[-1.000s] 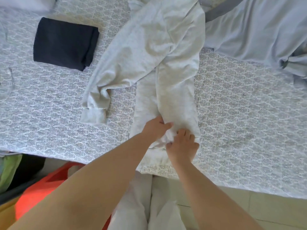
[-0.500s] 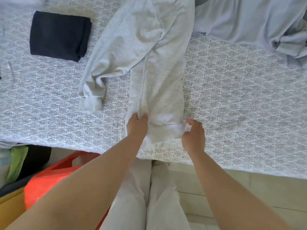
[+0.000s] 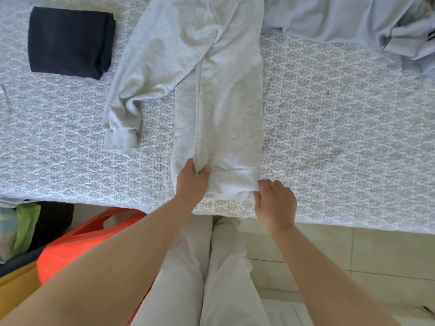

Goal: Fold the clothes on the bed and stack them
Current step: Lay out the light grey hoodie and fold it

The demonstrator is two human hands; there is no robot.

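A light grey sweatshirt [image 3: 219, 95] lies lengthwise on the patterned bed cover [image 3: 329, 128], folded into a narrow strip with its ribbed hem toward me. One sleeve [image 3: 131, 109] trails off to the left, cuff down. My left hand [image 3: 191, 182] pinches the folded edge at the hem's left side. My right hand [image 3: 275, 201] grips the hem's right corner. A folded dark navy garment [image 3: 68, 41] sits at the far left of the bed.
A pale blue garment [image 3: 341, 17] lies crumpled at the far right of the bed. On the floor to my left stand an orange-red basket [image 3: 77, 245] and a green bag [image 3: 23, 224]. The bed edge runs just before my legs.
My hands moved apart from the middle of the hem to its two sides, and the lower part of the sweatshirt now lies flatter and straighter.
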